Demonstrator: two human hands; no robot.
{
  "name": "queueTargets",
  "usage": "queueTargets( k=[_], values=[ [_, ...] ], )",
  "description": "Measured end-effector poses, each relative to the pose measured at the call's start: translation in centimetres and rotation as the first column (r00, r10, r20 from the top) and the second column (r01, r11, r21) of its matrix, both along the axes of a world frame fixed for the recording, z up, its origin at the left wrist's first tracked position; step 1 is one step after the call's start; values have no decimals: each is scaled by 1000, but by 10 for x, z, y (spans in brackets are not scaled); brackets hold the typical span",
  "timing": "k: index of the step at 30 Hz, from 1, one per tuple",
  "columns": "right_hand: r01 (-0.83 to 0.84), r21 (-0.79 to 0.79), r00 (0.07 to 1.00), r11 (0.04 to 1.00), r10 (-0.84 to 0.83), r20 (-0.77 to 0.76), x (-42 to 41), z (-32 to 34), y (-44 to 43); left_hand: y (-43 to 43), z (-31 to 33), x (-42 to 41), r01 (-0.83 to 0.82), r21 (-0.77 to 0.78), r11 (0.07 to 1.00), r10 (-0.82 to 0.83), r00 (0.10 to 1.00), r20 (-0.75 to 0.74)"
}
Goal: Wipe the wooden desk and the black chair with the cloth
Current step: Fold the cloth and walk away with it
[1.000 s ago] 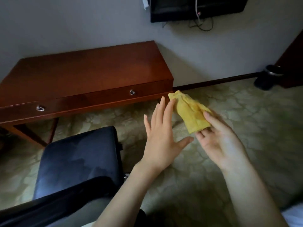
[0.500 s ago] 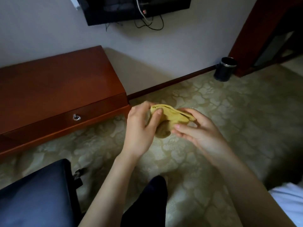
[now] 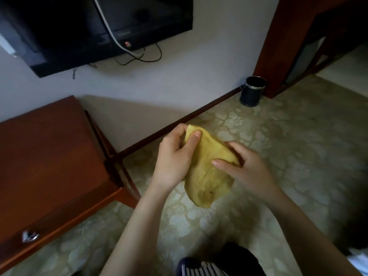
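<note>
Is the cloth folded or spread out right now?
Partly spread: the cloth hangs loosely, left hand pinching its top edge, right hand holding its side.

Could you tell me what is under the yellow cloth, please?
Only patterned carpet, below: the cloth hangs in the air, pinched by the left hand and right hand. The patch directly beneath is covered.
</note>
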State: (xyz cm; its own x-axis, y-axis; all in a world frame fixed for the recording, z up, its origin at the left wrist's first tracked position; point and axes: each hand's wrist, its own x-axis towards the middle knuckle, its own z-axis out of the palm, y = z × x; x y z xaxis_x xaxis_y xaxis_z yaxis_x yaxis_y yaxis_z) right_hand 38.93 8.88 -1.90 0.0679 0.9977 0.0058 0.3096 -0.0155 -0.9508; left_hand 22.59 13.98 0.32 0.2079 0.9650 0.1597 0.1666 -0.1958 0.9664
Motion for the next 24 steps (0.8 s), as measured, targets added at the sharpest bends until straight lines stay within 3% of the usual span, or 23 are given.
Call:
queueTargets(
  k=[3, 5, 8, 11, 13, 15, 17, 19, 21, 22, 24],
  values=[
    [115, -14, 987, 993, -116, -114, 37, -8, 25, 41, -5, 35, 112, -32, 993, -114, 992, -47],
    [138, -84, 942, 987, -157, -295, 73, -10, 50, 77, -12, 72, 208, -139, 968, -204, 978, 39],
    [135, -206, 796, 969, -230, -560, 146, -11, 102, 140, -30, 142, 265, -334, 905, -264, 963, 47],
    [155, -280, 685, 947, -307, -660, 222, -1, 163, 193, -43, 215, 279, -489, 826, -382, 916, -123],
    [138, -320, 592, 937, -337, -732, 270, 5, 200, 223, -45, 262, 301, -595, 746, -455, 882, -124],
    [102, -343, 459, 934, -350, -817, 319, 8, 239, 254, -48, 309, 363, -698, 618, -452, 890, 63],
    [115, -376, 388, 919, -390, -835, 361, 1, 271, 280, -53, 353, 478, -758, 444, -370, 868, 330],
    [175, -445, 374, 878, -478, -795, 394, -15, 299, 305, -56, 394, 547, -759, 352, -215, 837, 503],
    [222, -502, 409, 836, -547, -730, 424, -33, 325, 335, -63, 431, 537, -750, 387, -137, 837, 529],
    [245, -511, 468, 824, -562, -682, 438, -39, 338, 352, -66, 450, 500, -760, 416, -141, 861, 489],
    [322, -482, 678, 815, -554, -484, 467, -46, 371, 392, -71, 483, 383, -766, 516, -196, 924, 329]
  ],
)
